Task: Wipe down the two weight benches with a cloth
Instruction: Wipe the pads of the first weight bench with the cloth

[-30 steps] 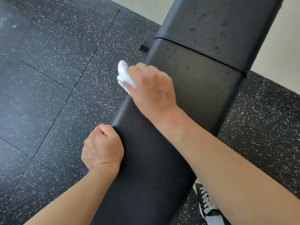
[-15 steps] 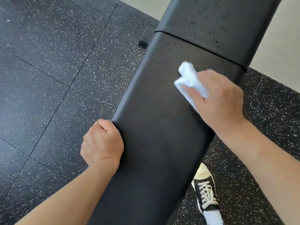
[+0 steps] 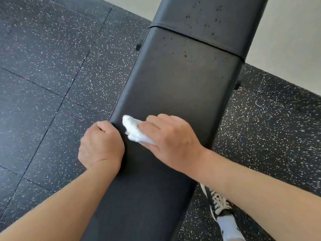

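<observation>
A black padded weight bench (image 3: 175,87) runs from the bottom of the view up to the top right, split by a seam into a near pad and a far pad (image 3: 208,14). Small dark drops speckle the far pad and the far end of the near pad. My right hand (image 3: 172,140) holds a crumpled white cloth (image 3: 134,130) against the near pad, close to its left edge. My left hand (image 3: 101,145) grips the pad's left edge, fingers curled under it, right next to the cloth.
Black rubber floor tiles (image 3: 43,75) with white flecks surround the bench. A pale wall or floor strip (image 3: 286,40) lies at the top right. My foot in a black sneaker (image 3: 219,206) with white laces stands right of the bench. A dark bench foot (image 3: 139,41) pokes out on the left.
My right hand swept the cloth from the pad's left edge to its right side, then back toward me to the left edge beside my left hand. The left hand stayed put.
</observation>
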Tool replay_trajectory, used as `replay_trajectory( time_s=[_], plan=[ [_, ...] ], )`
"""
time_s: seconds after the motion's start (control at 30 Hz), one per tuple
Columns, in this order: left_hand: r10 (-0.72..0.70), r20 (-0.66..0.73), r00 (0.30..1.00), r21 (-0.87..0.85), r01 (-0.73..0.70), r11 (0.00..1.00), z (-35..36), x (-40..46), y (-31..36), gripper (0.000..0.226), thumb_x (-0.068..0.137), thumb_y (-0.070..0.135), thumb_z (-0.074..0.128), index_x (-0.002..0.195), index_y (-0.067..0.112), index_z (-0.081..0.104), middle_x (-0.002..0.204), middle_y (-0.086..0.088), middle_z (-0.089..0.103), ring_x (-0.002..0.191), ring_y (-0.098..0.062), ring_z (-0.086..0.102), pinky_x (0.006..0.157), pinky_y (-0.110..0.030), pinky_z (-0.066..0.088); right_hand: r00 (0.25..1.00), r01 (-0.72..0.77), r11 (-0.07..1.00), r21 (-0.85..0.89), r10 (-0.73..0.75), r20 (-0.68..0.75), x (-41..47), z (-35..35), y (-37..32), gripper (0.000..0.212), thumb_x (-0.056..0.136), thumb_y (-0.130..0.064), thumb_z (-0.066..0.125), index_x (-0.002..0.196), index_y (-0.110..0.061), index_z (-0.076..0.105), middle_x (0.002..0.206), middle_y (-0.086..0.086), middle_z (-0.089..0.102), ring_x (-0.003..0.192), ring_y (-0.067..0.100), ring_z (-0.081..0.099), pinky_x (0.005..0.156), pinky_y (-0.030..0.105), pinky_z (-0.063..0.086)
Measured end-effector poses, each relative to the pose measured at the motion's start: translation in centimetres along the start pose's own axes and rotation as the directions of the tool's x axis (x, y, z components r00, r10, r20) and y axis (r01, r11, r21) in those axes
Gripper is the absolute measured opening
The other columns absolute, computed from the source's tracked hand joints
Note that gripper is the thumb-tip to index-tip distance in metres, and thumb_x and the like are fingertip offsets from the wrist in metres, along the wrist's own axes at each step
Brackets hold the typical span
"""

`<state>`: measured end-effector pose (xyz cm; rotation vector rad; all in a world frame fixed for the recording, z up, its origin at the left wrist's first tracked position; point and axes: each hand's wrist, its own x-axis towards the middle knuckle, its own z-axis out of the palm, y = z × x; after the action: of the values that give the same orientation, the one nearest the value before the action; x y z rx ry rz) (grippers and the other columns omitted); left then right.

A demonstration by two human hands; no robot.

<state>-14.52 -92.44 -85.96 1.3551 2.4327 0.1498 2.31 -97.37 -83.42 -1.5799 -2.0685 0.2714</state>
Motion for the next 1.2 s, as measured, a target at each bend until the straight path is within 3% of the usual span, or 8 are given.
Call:
replay_trajectory(
  time_s=[0.23, 0.4, 0.57, 0.7, 0.83, 0.97, 1.1, 1.2],
  plan=[
    [0.014, 0.087, 0.996, -0.081, -0.007, 0.997, -0.4, 0.0, -0.2, 0.039, 0.093, 0.035, 0.024, 0.066, 0.018, 0.047, 0.068, 0.003, 0.044, 0.080, -0.036, 0.051, 0.075, -0.042, 0.036, 0.903, -0.419, 0.896, -0.144, 0.396, -0.163, 4.3, -3.3, 10.1, 0.046, 0.101, -0.059, 0.054, 0.090, -0.014, 0.055, 0.082, -0.002, 0.055, 0.076, 0.027, 0.053, 0.061, 0.038, 0.037],
    [0.138, 0.245, 0.960, -0.233, -0.080, 0.969, -1.3, 0.7, -1.3, 0.043, 0.097, 0.041, 0.028, 0.072, 0.014, 0.050, 0.078, -0.002, 0.058, 0.077, -0.030, 0.053, 0.074, -0.042, 0.036, 0.804, -0.575, 0.812, -0.100, 0.537, -0.257, 3.3, -0.1, 2.5, 0.037, 0.101, -0.053, 0.058, 0.092, -0.017, 0.056, 0.084, -0.001, 0.060, 0.077, 0.030, 0.058, 0.059, 0.038, 0.038],
    [0.409, 0.419, 0.811, -0.478, -0.186, 0.859, -3.3, 1.1, -7.0, 0.040, 0.106, 0.041, 0.037, 0.073, 0.020, 0.047, 0.067, 0.017, 0.055, 0.065, -0.008, 0.047, 0.068, -0.038, 0.038, 0.959, -0.280, 0.960, -0.028, 0.278, -0.052, -3.2, 4.9, -11.9, 0.022, 0.097, -0.028, 0.071, 0.110, -0.012, 0.063, 0.074, 0.002, 0.055, 0.062, 0.028, 0.052, 0.052, 0.040, 0.040],
    [0.385, 0.328, 0.863, -0.297, -0.293, 0.909, -4.2, -1.7, -12.8, 0.041, 0.104, 0.046, 0.027, 0.073, 0.022, 0.041, 0.066, 0.009, 0.057, 0.064, -0.018, 0.050, 0.063, -0.041, 0.041, 0.998, 0.001, 1.000, 0.016, -0.002, 0.068, -5.5, 4.4, -12.3, 0.019, 0.105, -0.029, 0.057, 0.114, -0.013, 0.061, 0.072, 0.003, 0.054, 0.060, 0.026, 0.050, 0.050, 0.040, 0.043],
    [0.423, 0.180, 0.888, -0.089, -0.414, 0.906, -4.1, -3.2, -14.2, 0.038, 0.108, 0.040, 0.023, 0.076, 0.024, 0.035, 0.067, 0.005, 0.049, 0.068, -0.033, 0.046, 0.064, -0.044, 0.036, 0.819, 0.518, 0.854, 0.050, -0.512, 0.259, -3.2, 1.4, -6.1, 0.012, 0.108, -0.031, 0.051, 0.107, -0.019, 0.054, 0.075, 0.005, 0.058, 0.063, 0.027, 0.053, 0.055, 0.038, 0.046],
    [0.431, 0.130, 0.893, -0.058, -0.427, 0.902, -3.6, -3.0, -14.1, 0.039, 0.109, 0.041, 0.023, 0.075, 0.023, 0.034, 0.065, 0.006, 0.046, 0.069, -0.033, 0.045, 0.066, -0.043, 0.035, 0.983, 0.099, 0.983, -0.153, -0.073, 0.168, 4.2, -1.7, 4.2, 0.039, 0.105, -0.045, 0.054, 0.099, -0.007, 0.063, 0.088, 0.010, 0.062, 0.082, 0.036, 0.061, 0.067, 0.041, 0.042],
    [0.378, 0.140, 0.915, -0.188, -0.350, 0.918, -3.7, -2.7, -14.1, 0.041, 0.103, 0.045, 0.028, 0.075, 0.020, 0.042, 0.065, 0.003, 0.053, 0.067, -0.026, 0.050, 0.062, -0.041, 0.036, 0.930, -0.368, 0.897, -0.243, 0.355, -0.098, 7.9, -0.7, 4.1, 0.041, 0.105, -0.051, 0.045, 0.107, -0.012, 0.056, 0.100, 0.008, 0.064, 0.092, 0.036, 0.060, 0.066, 0.040, 0.034],
    [0.250, 0.195, 0.948, -0.388, -0.160, 0.908, -4.0, -1.9, -14.0, 0.045, 0.100, 0.043, 0.034, 0.072, 0.020, 0.059, 0.064, 0.010, 0.061, 0.067, -0.012, 0.055, 0.064, -0.032, 0.043, 0.980, -0.198, 0.958, -0.205, 0.190, -0.059, 5.5, 3.9, -4.8, 0.039, 0.105, -0.049, 0.048, 0.126, -0.021, 0.063, 0.098, 0.002, 0.067, 0.088, 0.030, 0.066, 0.066, 0.041, 0.046]
  ],
)
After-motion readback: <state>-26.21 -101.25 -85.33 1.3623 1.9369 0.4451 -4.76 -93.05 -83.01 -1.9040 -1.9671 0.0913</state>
